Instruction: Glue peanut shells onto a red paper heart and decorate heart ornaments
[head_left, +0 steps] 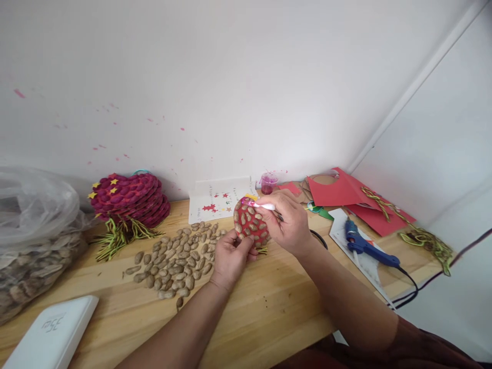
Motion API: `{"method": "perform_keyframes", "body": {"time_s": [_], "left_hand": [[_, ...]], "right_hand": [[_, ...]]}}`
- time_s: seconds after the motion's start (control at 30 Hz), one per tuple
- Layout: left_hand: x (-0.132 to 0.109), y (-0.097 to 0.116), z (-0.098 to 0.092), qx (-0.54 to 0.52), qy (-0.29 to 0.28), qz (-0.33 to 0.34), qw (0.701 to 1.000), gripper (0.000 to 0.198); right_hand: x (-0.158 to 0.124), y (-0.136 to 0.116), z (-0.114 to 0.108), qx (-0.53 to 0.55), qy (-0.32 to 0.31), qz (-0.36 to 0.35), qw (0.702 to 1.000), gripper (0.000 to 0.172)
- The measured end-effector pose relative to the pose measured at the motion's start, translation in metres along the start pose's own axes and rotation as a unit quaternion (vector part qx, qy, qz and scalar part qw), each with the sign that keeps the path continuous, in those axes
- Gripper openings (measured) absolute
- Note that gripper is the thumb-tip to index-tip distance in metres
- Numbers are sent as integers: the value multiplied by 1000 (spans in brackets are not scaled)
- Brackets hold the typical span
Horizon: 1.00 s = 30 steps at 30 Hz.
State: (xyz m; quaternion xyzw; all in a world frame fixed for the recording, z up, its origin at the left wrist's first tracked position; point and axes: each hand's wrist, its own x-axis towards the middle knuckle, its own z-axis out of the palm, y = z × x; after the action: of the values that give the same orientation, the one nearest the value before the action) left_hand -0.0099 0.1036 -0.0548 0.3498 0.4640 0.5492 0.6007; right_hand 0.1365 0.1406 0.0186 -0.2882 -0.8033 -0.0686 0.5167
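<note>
My left hand (234, 253) grips the lower edge of a round red card disc (251, 223) covered with peanuts. The disc is tilted up toward me above the table, with a bit of green-yellow string under it. In my right hand (288, 220) is a paintbrush (265, 206) with a white handle; its pink-wet tip touches peanuts near the disc's top edge. Some peanuts there look purple-pink, while the others are bare tan. Behind the disc stands a small clear cup of magenta paint (268, 183). Loose peanuts (180, 261) lie spread out to the left of my left hand.
Finished-looking magenta discs (130, 197) with string tassels are stacked at back left. A bag of peanuts (34, 256) and a white power bank (54, 330) sit left. On the right are a blue glue gun (369, 247), red card (330, 192), and string (428, 246). A printed sheet (200, 200) lies behind.
</note>
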Motion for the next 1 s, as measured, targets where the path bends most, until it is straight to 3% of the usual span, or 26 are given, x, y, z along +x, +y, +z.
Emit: {"method": "perform_keyframes", "body": {"time_s": [1.0], "left_hand": [[2,0,-2,-34,-8,-4,999,29]], "right_hand": [[1,4,-2,7,-15,25,1000,13]]}}
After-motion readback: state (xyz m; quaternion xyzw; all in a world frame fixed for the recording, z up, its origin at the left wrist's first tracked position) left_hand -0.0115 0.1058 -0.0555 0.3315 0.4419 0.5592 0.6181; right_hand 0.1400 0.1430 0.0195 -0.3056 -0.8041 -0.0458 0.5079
